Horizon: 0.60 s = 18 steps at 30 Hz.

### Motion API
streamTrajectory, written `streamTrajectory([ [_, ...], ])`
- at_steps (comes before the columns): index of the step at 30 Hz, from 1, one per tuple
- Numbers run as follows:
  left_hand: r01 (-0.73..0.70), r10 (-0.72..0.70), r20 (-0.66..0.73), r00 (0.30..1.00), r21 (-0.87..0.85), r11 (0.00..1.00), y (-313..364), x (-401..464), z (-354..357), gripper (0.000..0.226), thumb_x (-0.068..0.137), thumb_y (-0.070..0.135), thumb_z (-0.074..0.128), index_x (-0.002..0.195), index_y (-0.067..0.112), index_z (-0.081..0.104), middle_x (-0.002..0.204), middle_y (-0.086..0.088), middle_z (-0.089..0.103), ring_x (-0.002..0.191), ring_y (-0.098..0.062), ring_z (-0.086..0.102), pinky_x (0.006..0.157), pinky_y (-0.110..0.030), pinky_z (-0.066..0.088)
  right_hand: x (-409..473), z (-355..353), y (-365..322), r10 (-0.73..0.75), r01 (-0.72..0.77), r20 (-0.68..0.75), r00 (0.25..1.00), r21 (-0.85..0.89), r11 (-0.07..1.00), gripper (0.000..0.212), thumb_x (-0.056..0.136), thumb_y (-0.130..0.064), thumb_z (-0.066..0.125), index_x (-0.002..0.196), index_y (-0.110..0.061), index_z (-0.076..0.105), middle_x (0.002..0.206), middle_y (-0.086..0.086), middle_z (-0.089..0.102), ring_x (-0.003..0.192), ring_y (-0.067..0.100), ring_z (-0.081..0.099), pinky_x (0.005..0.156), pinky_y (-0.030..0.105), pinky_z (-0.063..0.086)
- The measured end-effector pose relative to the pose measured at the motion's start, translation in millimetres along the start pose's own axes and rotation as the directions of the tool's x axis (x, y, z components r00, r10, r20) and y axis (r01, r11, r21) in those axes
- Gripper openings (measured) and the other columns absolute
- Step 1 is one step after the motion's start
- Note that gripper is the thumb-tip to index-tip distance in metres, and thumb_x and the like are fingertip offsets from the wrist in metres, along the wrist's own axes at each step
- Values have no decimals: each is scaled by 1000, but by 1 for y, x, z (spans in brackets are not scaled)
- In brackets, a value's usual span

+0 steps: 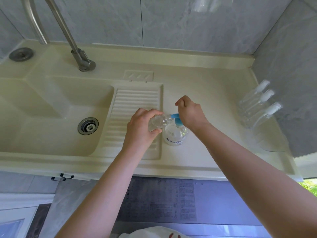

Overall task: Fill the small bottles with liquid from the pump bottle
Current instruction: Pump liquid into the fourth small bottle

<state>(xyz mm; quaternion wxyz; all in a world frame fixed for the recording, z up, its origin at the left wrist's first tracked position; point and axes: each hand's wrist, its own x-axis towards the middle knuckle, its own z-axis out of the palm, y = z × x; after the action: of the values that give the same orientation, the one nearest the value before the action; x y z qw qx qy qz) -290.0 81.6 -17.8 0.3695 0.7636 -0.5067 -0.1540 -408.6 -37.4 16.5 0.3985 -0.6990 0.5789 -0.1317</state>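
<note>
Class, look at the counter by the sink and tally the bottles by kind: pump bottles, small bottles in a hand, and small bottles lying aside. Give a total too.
Pump bottle with blue pump: 1
Small clear bottle held in the left hand: 1
Small capped bottles lying at the right wall: 3
Total: 5 bottles

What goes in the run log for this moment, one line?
step: filling | left hand: holds small bottle tilted, mouth at blue pump | right hand: on pump bottle | capped bottles: waiting right
</note>
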Motion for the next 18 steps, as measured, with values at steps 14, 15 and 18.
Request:
streamTrajectory([
  [14, 7, -6, 8, 1000, -15, 1000, -2, 2, -2, 50, 69, 16, 84, 111, 35, 66, 101, 7, 53, 99, -13, 58, 93, -33, 47, 2, 1, 3, 2, -2, 5, 1000, -15, 1000, 33, 100, -16, 28, 119, -12, 54, 112, 15, 63, 102, 39, 58, 88, 43, 51],
  [15, 5, -5, 16, 1000, -16, 1000, -1, 2, -2, 50, 69, 16, 84, 112, 35, 67, 101, 7, 54, 99, -13, 57, 93, -32, 46, 2, 2, 2, 10, -11, -9, 1000, -18, 1000, 32, 99, -18, 27, 117, -14, 54, 108, 16, 63, 98, 40, 59, 86, 46, 53],
  [18, 0, 0, 17, 1000, -4, 1000, -1, 2, -2, 52, 68, 15, 85, 111, 35, 67, 100, 8, 53, 98, -11, 57, 93, -32, 47, 3, 3, 1, 12, -13, -26, 1000, -39, 999, 32, 99, -22, 25, 116, -16, 52, 101, 16, 63, 91, 41, 60, 83, 48, 53],
])
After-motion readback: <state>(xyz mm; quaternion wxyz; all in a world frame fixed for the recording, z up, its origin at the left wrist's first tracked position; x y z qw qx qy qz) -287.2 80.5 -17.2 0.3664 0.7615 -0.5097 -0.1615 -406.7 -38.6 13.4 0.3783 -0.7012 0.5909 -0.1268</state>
